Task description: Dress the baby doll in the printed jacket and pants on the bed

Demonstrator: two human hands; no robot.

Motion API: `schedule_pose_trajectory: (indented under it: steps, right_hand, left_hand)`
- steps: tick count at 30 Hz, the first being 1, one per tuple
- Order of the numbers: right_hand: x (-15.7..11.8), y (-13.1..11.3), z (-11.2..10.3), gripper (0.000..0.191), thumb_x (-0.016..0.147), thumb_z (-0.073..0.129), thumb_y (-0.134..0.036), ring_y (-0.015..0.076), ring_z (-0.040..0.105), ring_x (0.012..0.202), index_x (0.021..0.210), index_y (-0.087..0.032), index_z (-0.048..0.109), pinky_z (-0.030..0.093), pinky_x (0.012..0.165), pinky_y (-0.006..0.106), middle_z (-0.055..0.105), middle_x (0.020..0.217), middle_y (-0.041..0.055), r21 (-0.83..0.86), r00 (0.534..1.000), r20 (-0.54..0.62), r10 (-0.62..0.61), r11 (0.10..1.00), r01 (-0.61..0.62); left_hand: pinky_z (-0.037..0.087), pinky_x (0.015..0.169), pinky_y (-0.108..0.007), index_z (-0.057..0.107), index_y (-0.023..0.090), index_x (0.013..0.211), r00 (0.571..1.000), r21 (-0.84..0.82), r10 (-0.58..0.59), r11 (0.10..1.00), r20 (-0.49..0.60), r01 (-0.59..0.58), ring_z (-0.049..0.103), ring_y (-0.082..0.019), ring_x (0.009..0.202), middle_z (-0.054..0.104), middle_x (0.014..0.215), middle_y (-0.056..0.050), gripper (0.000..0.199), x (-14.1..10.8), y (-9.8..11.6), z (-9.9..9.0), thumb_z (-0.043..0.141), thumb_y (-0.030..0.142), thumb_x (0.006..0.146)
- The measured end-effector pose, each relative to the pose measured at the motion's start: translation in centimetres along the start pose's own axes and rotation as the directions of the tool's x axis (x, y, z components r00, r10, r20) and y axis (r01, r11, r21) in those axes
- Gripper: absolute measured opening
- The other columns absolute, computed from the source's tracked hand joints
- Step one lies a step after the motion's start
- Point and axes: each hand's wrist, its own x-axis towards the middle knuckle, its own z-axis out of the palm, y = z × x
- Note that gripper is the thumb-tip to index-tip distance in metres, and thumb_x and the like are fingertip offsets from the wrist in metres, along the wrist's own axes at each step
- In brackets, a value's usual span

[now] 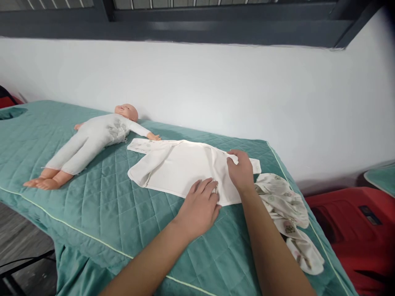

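Both hands on the white baby shirt (182,168) — left hand (199,209) palm down near its lower edge, fingers loosely spread, released; right hand (240,170) at the upper side, thumb and forefinger curved in. Can't tell if the right has cloth pinched.

Biggest first: green quilted bed cover (132,213), against the white wall (197,90). Baby doll (98,127) on its back on the left, one arm out to the shirt's sleeve; contact unclear. Shirt lies between doll and a crumpled printed baby garment (284,199), which the right forearm partly overlaps.

Risks, my read: pulling with the right while the left presses would skew the front and bunch the loose fold between the hands. Dragging left could snag the sleeve on the doll's fingers. Right elbow swinging out might nudge the printed garment over the piped edge, towards the red plastic item (354,238).

Room: bare cover in front of the shirt and below the doll's legs. Tight on the right, wall limits the far side.
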Motion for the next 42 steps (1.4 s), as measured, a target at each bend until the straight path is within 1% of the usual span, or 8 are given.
schedule_pose_trajectory:
  steps: [13, 18, 24, 28, 31, 33, 36, 42]
  right_hand:
    - [-0.6, -0.8, 0.9, 0.024, 0.084, 0.048, -0.022, 0.0278, 0.058, 0.114, 0.103, -0.019, 0.062, 0.043, 0.106, 0.048, 0.066, 0.113, 0.0119, 0.021, 0.996, 0.08, -0.041, 0.999, 0.04]
    - [-1.2, -1.9, 1.6, 0.023, 0.086, 0.048, -0.021, 0.0267, 0.058, 0.116, 0.105, -0.02, 0.062, 0.043, 0.107, 0.048, 0.064, 0.116, 0.0113, 0.069, 0.968, 0.192, -0.162, 0.986, 0.152]
    - [-4.3, -6.6, 0.9, 0.023, 0.094, 0.05, -0.028, 0.0264, 0.051, 0.129, 0.114, -0.025, 0.061, 0.038, 0.114, 0.051, 0.06, 0.131, 0.0085, 0.091, 0.915, 0.319, -0.247, 0.969, 0.229]
    - [-7.8, -13.8, 2.0, 0.026, 0.098, 0.048, -0.032, 0.0217, 0.052, 0.13, 0.122, -0.031, 0.059, 0.043, 0.112, 0.045, 0.056, 0.138, 0.0042, 0.193, 0.802, 0.552, -0.229, 0.971, 0.144]
    - [-7.6, -19.2, 5.4, 0.031, 0.098, 0.05, -0.032, 0.0192, 0.048, 0.134, 0.128, -0.032, 0.056, 0.042, 0.114, 0.04, 0.053, 0.142, 0.0023, 0.291, 0.665, 0.672, -0.327, 0.942, 0.17]
    - [-5.5, -21.8, 9.2, 0.034, 0.097, 0.052, -0.033, 0.0201, 0.046, 0.136, 0.13, -0.029, 0.056, 0.038, 0.117, 0.04, 0.054, 0.142, 0.0038, 0.34, 0.636, 0.657, -0.405, 0.912, 0.229]
    - [-0.1, -23.5, 16.7, 0.038, 0.096, 0.053, -0.038, 0.0251, 0.047, 0.135, 0.131, -0.026, 0.057, 0.035, 0.117, 0.047, 0.057, 0.14, 0.0069, 0.336, 0.643, 0.612, -0.46, 0.888, 0.315]
    - [11.0, -22.6, 32.6, 0.053, 0.091, 0.058, -0.044, 0.0334, 0.058, 0.121, 0.136, -0.016, 0.052, 0.04, 0.108, 0.054, 0.066, 0.126, 0.0167, 0.136, 0.815, 0.545, -0.194, 0.98, 0.143]
  left_hand:
    - [0.046, 0.107, -0.043, 0.061, 0.019, 0.092, 0.998, -0.246, -0.035, 0.969, -0.057, 0.02, 0.052, -0.024, 0.129, 0.06, 0.136, -0.008, 0.012, 0.4, -0.3, -0.3, 0.05, 0.019, 0.093]
    - [0.047, 0.107, -0.041, 0.06, 0.02, 0.111, 0.96, -0.283, -0.147, 0.956, -0.238, 0.076, 0.055, -0.021, 0.125, 0.062, 0.134, -0.008, 0.02, -1.6, -1.6, -1.2, 0.051, 0.017, 0.094]
    - [0.048, 0.106, -0.041, 0.056, 0.025, 0.126, 0.889, -0.095, -0.209, 0.978, -0.407, 0.186, 0.057, -0.021, 0.126, 0.062, 0.134, -0.008, 0.035, -12.5, -9.5, -8.1, 0.049, 0.012, 0.094]
    - [0.046, 0.108, -0.046, 0.057, 0.023, 0.127, 0.702, -0.112, -0.476, 0.86, -0.529, 0.498, 0.059, -0.026, 0.122, 0.064, 0.128, -0.01, 0.034, -18.6, -18.5, -14.8, 0.052, 0.029, 0.094]
    - [0.046, 0.106, -0.051, 0.055, 0.019, 0.133, 0.474, -0.206, -0.711, 0.643, -0.519, 0.738, 0.059, -0.031, 0.122, 0.061, 0.133, -0.013, 0.048, -20.3, -25.7, -18.2, 0.051, 0.042, 0.091]
    - [0.044, 0.109, -0.052, 0.049, 0.015, 0.141, 0.388, -0.253, -0.812, 0.524, -0.436, 0.813, 0.054, -0.035, 0.129, 0.053, 0.143, -0.017, 0.063, -20.3, -30.0, -19.6, 0.054, 0.048, 0.087]
    - [0.041, 0.111, -0.05, 0.043, 0.013, 0.146, 0.399, -0.3, -0.884, 0.46, -0.245, 0.835, 0.051, -0.035, 0.133, 0.048, 0.149, -0.019, 0.072, -19.4, -35.1, -21.1, 0.053, 0.053, 0.087]
    - [0.048, 0.102, -0.045, 0.057, 0.021, 0.135, 0.447, -0.479, -0.892, 0.361, 0.074, 0.8, 0.062, -0.034, 0.12, 0.064, 0.136, -0.013, 0.062, -15.6, -39.2, -23.4, 0.061, 0.057, 0.085]
